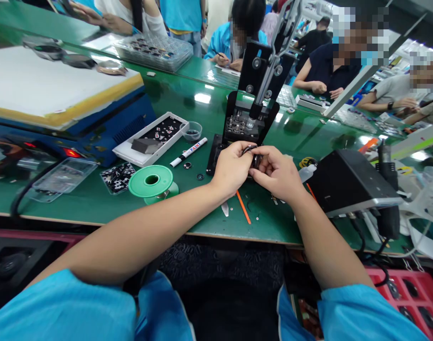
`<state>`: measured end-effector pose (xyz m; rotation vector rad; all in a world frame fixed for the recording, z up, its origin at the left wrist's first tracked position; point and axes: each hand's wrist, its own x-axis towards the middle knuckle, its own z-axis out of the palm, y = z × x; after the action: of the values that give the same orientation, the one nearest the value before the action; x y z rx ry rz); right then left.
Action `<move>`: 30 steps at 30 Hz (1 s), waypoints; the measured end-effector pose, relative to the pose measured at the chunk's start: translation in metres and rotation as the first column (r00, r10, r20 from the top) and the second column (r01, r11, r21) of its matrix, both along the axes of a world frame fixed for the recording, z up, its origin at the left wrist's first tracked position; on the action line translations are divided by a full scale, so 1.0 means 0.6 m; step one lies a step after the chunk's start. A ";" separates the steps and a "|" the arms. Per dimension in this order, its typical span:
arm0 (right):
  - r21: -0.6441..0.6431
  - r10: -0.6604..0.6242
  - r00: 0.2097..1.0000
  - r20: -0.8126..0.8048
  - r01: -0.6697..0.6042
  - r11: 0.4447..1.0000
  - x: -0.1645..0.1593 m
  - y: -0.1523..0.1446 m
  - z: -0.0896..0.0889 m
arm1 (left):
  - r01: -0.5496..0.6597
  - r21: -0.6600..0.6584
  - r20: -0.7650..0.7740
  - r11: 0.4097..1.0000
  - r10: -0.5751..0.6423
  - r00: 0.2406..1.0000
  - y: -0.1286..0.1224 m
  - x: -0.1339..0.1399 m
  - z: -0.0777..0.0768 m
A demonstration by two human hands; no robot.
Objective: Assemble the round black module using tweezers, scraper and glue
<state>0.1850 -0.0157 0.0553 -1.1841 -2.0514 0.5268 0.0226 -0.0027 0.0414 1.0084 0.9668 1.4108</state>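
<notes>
Both my hands meet in front of the black toggle press [254, 102] and hold one small, dark, rounded part [255, 160] between them. My left hand [234, 166] is closed, its thumb and fingers pinching the part's left side. From the right, my right hand [276, 171] grips the same part with curled fingers. Much of the part is hidden by the fingers, so its exact kind cannot be made out. Below the hands lie an orange stick [243, 207] and a pale pointed blade [225, 209]. A small black ring [200, 176] rests left of them.
A green solder spool [150, 182], a paint marker [188, 152] and a white tray of small parts [156, 137] stand to the left. Beyond is a blue hot plate [106, 128]. On the right sits a black device [351, 182] with cables. Several people work across the bench.
</notes>
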 end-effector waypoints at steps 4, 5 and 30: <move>0.006 -0.004 1.000 0.010 0.004 1.000 0.000 -0.001 0.002 | -0.004 0.008 -0.017 1.000 0.004 1.000 0.000 0.001 0.000; 0.007 -0.005 1.000 0.010 0.005 1.000 0.000 -0.001 0.002 | -0.004 0.008 -0.023 1.000 0.004 1.000 0.000 0.001 -0.001; 0.050 0.013 1.000 0.023 -0.014 0.999 0.001 0.000 -0.002 | -0.003 0.061 -0.076 0.998 0.007 0.997 0.009 0.001 -0.022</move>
<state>0.1858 -0.0160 0.0540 -1.1522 -2.0807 0.4679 0.0232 0.0025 0.0282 1.1122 0.9873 1.4219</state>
